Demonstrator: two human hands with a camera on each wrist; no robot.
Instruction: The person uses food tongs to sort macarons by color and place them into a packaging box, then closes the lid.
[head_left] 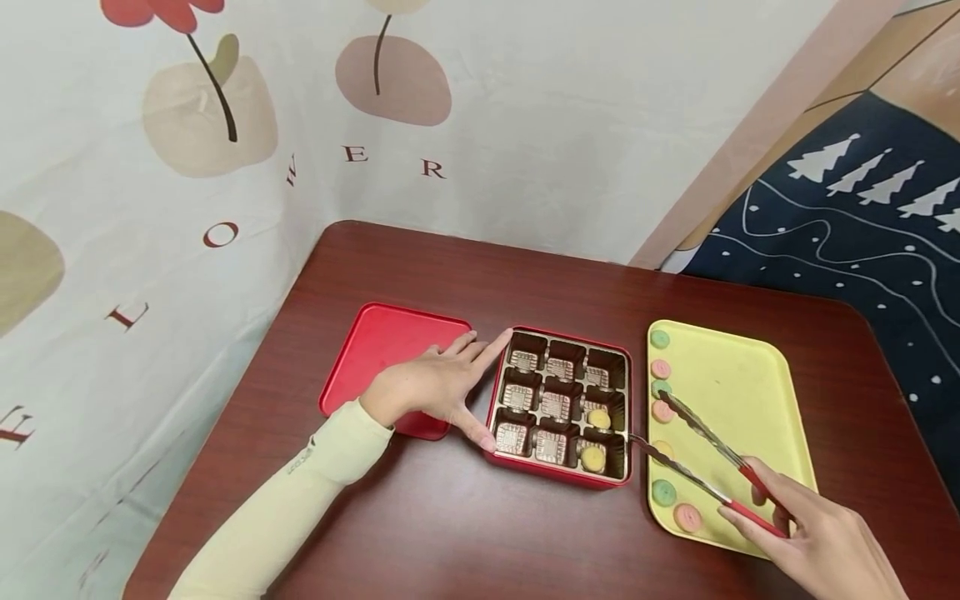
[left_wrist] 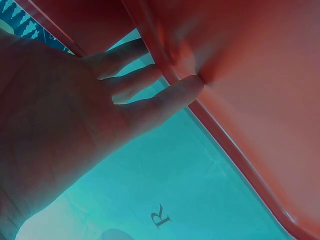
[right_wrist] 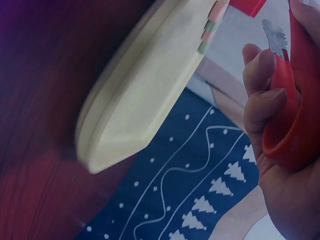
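My left hand (head_left: 442,383) lies spread, thumb and index finger touching the left side of a red square box (head_left: 555,473). Its other fingers reach over the red lid (head_left: 390,350). The box has a brown compartment insert; yellow round pieces (head_left: 593,458) sit in its right column, front and middle compartments. My right hand (head_left: 825,533) grips red-handled tongs (head_left: 705,431) with the arms spread apart. One tip is at a green round piece (head_left: 660,388) on the yellow tray (head_left: 742,383); the other is near the box's right edge. Nothing shows between the tips.
Down the tray's left side run several round pieces, among them a pink piece (head_left: 687,517) and a front green piece (head_left: 663,492). Everything stands on a dark red-brown table (head_left: 450,517). A printed white cloth (head_left: 525,167) hangs behind, with a dark blue patterned cloth (head_left: 847,233) to the right.
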